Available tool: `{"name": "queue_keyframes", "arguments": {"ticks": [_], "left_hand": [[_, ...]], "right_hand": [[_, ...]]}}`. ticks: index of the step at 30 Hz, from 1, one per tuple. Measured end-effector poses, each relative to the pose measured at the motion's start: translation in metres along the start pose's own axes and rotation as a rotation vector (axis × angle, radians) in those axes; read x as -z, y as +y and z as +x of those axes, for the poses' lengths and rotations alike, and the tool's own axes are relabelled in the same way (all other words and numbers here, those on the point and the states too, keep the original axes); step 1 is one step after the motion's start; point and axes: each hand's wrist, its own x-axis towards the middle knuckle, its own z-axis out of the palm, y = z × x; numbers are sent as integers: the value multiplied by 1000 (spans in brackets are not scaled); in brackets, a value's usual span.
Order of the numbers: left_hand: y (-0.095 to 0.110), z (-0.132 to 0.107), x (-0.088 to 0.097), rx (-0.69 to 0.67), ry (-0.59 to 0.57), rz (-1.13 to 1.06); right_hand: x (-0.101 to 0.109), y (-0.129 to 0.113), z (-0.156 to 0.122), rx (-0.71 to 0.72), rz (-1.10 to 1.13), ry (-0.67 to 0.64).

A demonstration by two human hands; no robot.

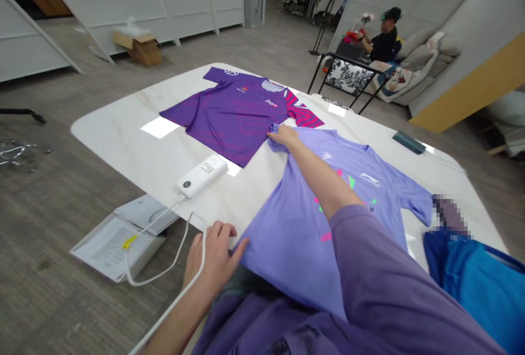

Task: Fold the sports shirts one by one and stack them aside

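A light purple T-shirt with bright printed marks lies spread on the white table. My right hand reaches far across and pinches the end of its left sleeve. My left hand grips the shirt's bottom hem corner at the table's near edge, thumb on top of the cloth. A dark purple jersey with pink striped sleeves lies flat beyond, its hem almost touching my right hand.
A white power bank with a white cable sits left of the shirts. Blue cloth lies at the right edge, a dark phone at the far side. A white box sits on the floor. A person sits by a sofa.
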Motion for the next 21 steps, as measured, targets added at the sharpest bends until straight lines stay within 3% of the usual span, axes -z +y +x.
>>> {"name": "queue_keyframes", "arguments": {"ticks": [3,7,10,13,17,21], "left_hand": [[2,-15,2,-16,-47,-38],[8,-20,1,-97,-35,-110],[9,-19,-1,-113,-52,-223],[14,-21,-3,-88,-99,-419],[41,-27,4,-139,-13,-647],[85,-25,15,-354,135,-684]], "right_hand": [[-3,-4,21,-31,-72,-42],[-7,9,37,10,-31,-124],[-6,24,36,-33,225,-105],[2,42,27,-83,587,-2],[32,84,5,-110,1005,112],[70,154,-34,-111,1283,272]]}}
